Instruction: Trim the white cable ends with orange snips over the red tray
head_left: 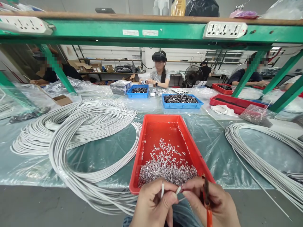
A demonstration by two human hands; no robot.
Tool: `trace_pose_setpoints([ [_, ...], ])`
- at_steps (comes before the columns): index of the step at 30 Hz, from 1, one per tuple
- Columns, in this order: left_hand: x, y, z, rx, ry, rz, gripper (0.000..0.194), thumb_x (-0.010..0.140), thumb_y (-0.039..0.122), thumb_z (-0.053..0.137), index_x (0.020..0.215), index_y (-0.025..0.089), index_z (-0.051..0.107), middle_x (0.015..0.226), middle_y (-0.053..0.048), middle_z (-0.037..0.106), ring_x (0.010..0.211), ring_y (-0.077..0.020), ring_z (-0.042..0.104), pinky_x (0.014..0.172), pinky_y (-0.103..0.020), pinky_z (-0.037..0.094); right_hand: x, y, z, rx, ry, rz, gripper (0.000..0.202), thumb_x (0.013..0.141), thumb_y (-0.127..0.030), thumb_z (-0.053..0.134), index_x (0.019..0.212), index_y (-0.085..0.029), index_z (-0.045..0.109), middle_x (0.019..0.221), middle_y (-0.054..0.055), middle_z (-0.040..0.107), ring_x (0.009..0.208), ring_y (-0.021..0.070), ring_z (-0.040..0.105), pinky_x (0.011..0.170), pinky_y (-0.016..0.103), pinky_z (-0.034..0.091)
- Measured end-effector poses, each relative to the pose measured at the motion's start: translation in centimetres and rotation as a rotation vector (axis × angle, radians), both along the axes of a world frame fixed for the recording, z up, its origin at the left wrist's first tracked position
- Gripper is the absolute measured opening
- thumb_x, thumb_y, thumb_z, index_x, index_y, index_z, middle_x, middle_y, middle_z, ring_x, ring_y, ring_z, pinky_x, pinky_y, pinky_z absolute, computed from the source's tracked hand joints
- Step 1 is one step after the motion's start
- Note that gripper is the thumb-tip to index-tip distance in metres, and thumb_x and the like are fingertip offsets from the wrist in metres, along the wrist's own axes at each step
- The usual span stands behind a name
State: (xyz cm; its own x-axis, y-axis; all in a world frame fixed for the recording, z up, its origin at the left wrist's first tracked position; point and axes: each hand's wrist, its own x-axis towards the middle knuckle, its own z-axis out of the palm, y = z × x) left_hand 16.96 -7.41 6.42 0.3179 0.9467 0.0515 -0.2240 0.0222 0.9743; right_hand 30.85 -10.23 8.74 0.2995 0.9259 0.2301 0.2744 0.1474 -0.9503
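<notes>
My left hand [155, 201] is closed on a white cable [178, 190], its end pinched between thumb and forefinger; another stretch of white cable shows between the fingers. Close beside it, my right hand [216, 203] is closed round orange-handled pliers [209, 216]. Its thumb and forefinger pinch at the cable's end; a tiny piece there is too small to make out. Just beyond both hands lies a red tray [163, 118], with many small shiny metal pieces [165, 171] heaped at its near end.
Coils of white cable lie left [68, 164] and right [258, 135]. Farther back are blue trays [182, 106] of dark parts and red trays [236, 105]. A green shelf frame [175, 31] crosses above. A person [161, 74] sits opposite; others work at both sides.
</notes>
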Motion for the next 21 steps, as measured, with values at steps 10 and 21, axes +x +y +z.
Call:
trace_pose_setpoints([
  [10, 0.1, 0.1, 0.4, -0.100, -0.045, -0.045, 0.041, 0.074, 0.052, 0.065, 0.068, 0.012, 0.065, 0.054, 0.002, 0.053, 0.034, 0.0004, 0.035, 0.037, -0.014, 0.018, 0.1, 2.1, -1.6, -0.243, 0.800, 0.558, 0.037, 0.081, -0.041, 0.062, 0.057, -0.019, 0.044, 0.041, -0.010, 0.029, 0.042, 0.0077, 0.024, 0.047, 0.023, 0.024],
  [21, -0.1, 0.5, 0.0, 0.144, 0.016, 0.148, 0.020, 0.080, 0.035, 0.063, 0.075, 0.016, 0.069, 0.058, 0.002, 0.048, 0.043, -0.0063, 0.037, 0.036, -0.017, 0.024, -1.4, 1.1, -1.6, 0.346, 0.043, -0.011, 0.019, 0.066, -0.012, 0.072, 0.077, -0.028, 0.071, 0.053, -0.007, 0.046, 0.046, 0.0086, 0.042, 0.046, 0.021, 0.030],
])
